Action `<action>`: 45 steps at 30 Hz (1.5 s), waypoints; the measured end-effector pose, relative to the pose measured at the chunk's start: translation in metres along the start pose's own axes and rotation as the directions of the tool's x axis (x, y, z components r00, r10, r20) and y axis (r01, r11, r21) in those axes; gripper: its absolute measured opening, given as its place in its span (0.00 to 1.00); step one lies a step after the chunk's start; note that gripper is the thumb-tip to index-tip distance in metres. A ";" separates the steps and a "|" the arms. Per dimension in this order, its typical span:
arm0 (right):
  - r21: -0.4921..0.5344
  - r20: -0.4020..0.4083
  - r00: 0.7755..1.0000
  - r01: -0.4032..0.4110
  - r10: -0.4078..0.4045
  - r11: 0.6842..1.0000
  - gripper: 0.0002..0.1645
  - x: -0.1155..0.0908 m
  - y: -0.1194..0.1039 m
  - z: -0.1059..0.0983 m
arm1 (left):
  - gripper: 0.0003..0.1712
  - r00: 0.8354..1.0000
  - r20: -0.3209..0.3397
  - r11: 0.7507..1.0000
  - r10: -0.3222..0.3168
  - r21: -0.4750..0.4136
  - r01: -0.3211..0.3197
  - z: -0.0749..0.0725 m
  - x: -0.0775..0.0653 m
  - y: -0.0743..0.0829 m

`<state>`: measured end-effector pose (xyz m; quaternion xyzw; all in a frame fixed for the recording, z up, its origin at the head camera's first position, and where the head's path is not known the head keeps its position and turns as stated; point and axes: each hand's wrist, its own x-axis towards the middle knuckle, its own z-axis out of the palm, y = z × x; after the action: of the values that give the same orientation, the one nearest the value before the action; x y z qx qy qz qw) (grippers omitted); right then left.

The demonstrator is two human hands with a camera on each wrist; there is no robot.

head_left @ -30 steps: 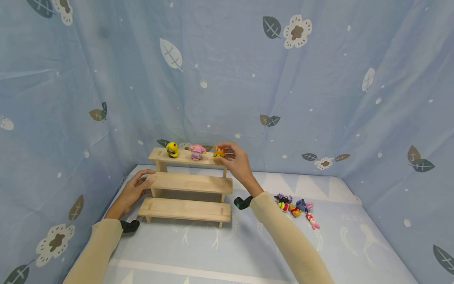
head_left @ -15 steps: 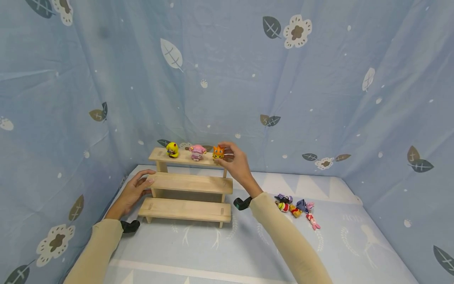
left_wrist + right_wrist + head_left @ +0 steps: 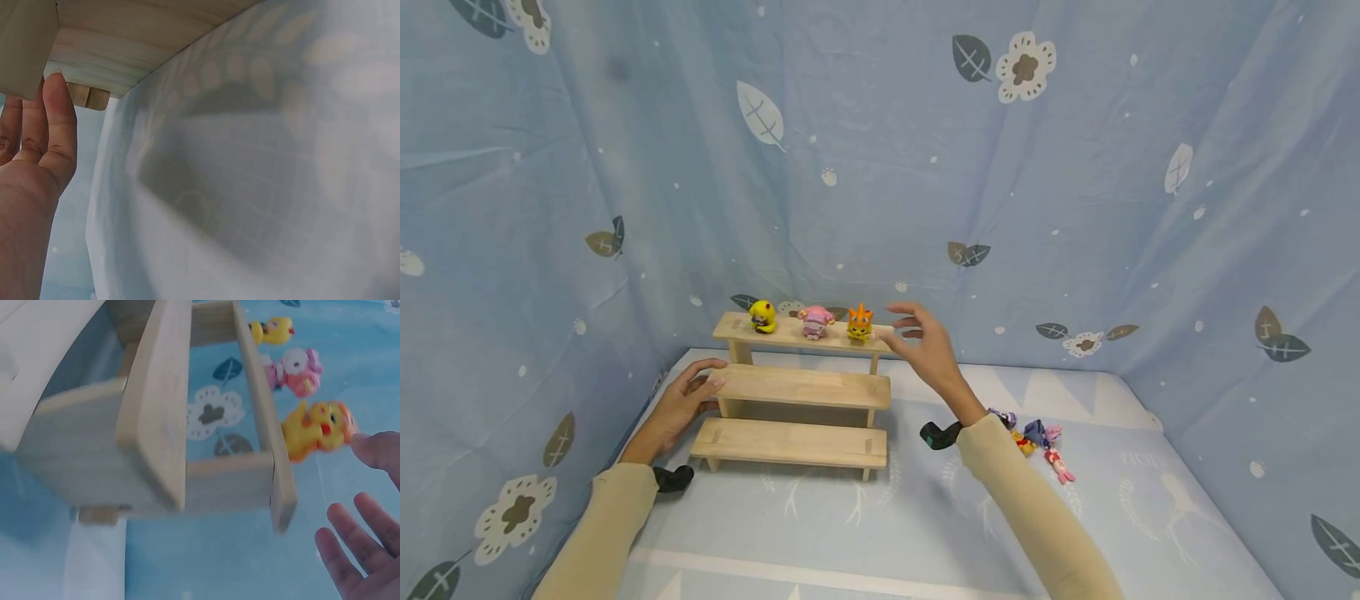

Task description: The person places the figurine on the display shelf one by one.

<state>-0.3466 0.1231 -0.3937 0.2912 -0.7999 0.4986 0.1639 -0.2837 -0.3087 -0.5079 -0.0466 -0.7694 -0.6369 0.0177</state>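
Note:
A three-tier wooden stepped shelf point(image 3: 797, 385) stands on the cloth-covered surface. At its left end my left hand point(image 3: 679, 407) grips the middle step; the left wrist view shows fingers point(image 3: 59, 125) against the underside and a wooden support. On the top step three small figurines stand in a row: a yellow one point(image 3: 763, 317), a pink one point(image 3: 815, 322) and an orange-and-yellow one point(image 3: 860, 323) on the right. My right hand point(image 3: 931, 346) is just right of the orange-and-yellow figurine, fingers spread and holding nothing. In the right wrist view the thumb point(image 3: 378, 450) appears close to its head.
Several small figurines point(image 3: 1037, 435) lie in a loose group right of the shelf, partly hidden by the right sleeve point(image 3: 1022, 492). Blue patterned curtains point(image 3: 880, 167) hang behind and at both sides. Black wrist-camera mounts point(image 3: 673, 478) stick out at both wrists.
My right hand has let go of the orange-and-yellow figurine and drawn back to the right, leaving it standing on the top step. The left hand keeps its hold on the shelf.

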 end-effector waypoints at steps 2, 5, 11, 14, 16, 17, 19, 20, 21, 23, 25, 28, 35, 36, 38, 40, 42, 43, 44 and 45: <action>-0.001 -0.006 1.000 -0.009 0.009 1.000 0.29 -0.006 0.005 -0.009 | 0.35 1.000 0.005 1.000 0.003 -0.002 -0.003 0.001 0.000 0.001; 0.001 -0.014 0.999 -0.039 0.039 0.999 0.29 -0.017 0.011 -0.023 | 0.35 1.000 0.009 1.000 0.006 -0.004 -0.005 0.001 0.001 0.002; 0.007 -0.029 0.996 -0.079 0.079 0.997 0.29 -0.037 0.024 -0.047 | 0.35 1.000 0.009 1.000 0.006 -0.001 -0.006 0.001 0.001 0.002; 0.016 -0.028 0.995 -0.091 0.092 0.996 0.28 -0.048 0.031 -0.057 | 0.33 1.000 0.007 1.000 0.009 -0.001 -0.009 0.001 -0.001 0.002; 0.016 -0.025 0.994 -0.106 0.107 0.994 0.28 -0.056 0.035 -0.063 | 0.32 1.000 0.004 1.000 0.008 0.004 -0.008 0.000 -0.003 0.003; 0.013 -0.024 0.993 -0.117 0.118 0.993 0.27 -0.059 0.036 -0.067 | 0.32 1.000 0.001 1.000 0.006 0.005 -0.006 0.000 -0.004 0.003; 0.004 -0.026 0.989 -0.148 0.148 0.989 0.26 -0.068 0.040 -0.073 | 0.32 1.000 0.000 1.000 0.003 0.008 -0.003 0.000 -0.005 0.003; -0.007 -0.031 0.985 -0.168 0.168 0.986 0.26 -0.072 0.043 -0.076 | 0.33 1.000 0.000 1.000 0.001 0.011 -0.001 0.000 -0.005 0.003; -0.018 -0.035 0.982 -0.188 0.187 0.982 0.26 -0.077 0.045 -0.080 | 0.33 1.000 0.000 1.000 -0.001 0.014 0.001 0.000 -0.005 0.004; -0.041 -0.046 0.974 -0.226 0.224 0.973 0.26 -0.086 0.049 -0.087 | 0.35 1.000 0.001 1.000 -0.005 0.017 0.005 0.000 -0.005 0.004; -0.067 -0.062 0.965 -0.258 0.254 0.964 0.26 -0.095 0.054 -0.095 | 0.35 1.000 0.000 1.000 -0.007 0.021 0.007 0.001 -0.005 0.005; -0.101 -0.087 0.952 -0.301 0.293 0.948 0.28 -0.109 0.062 -0.106 | 0.35 1.000 0.000 1.000 -0.007 0.021 0.007 0.001 -0.005 0.005; -0.161 -0.136 0.923 -0.378 0.359 0.912 0.27 -0.140 0.085 -0.129 | 0.35 1.000 0.002 1.000 -0.006 0.009 0.006 0.000 -0.006 0.005; -0.167 -0.143 0.920 -0.386 0.365 0.907 0.27 -0.143 0.088 -0.132 | 0.34 1.000 0.002 1.000 -0.005 0.008 0.005 0.000 -0.006 0.005; -0.182 -0.154 0.914 -0.400 0.376 0.898 0.27 -0.151 0.093 -0.138 | 0.33 1.000 0.005 1.000 0.001 0.005 -0.001 0.000 -0.006 0.005; -0.200 -0.174 0.905 -0.420 0.389 0.885 0.26 -0.158 0.099 -0.143 | 0.33 1.000 0.007 1.000 0.005 0.004 -0.005 0.000 -0.005 0.005; -0.211 -0.192 0.890 -0.448 0.413 0.868 0.25 -0.165 0.103 -0.149 | 0.33 1.000 0.007 1.000 0.007 0.005 -0.007 0.000 -0.004 0.005; -0.224 -0.203 0.882 -0.464 0.425 0.857 0.25 -0.169 0.105 -0.151 | 0.33 1.000 0.007 1.000 0.007 0.005 -0.008 0.000 -0.004 0.004; -0.232 -0.217 0.872 -0.483 0.439 0.844 0.25 -0.171 0.106 -0.154 | 0.32 1.000 0.008 1.000 0.008 0.004 -0.008 0.000 -0.004 0.004; -0.238 -0.230 0.864 -0.497 0.448 0.835 0.25 -0.174 0.108 -0.156 | 0.32 1.000 0.007 1.000 0.006 0.001 -0.006 0.000 -0.003 0.004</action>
<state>-0.2839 0.3512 -0.4955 0.0148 -0.8947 0.4235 0.1415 -0.2800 -0.3079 -0.5046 -0.0512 -0.7696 -0.6362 0.0171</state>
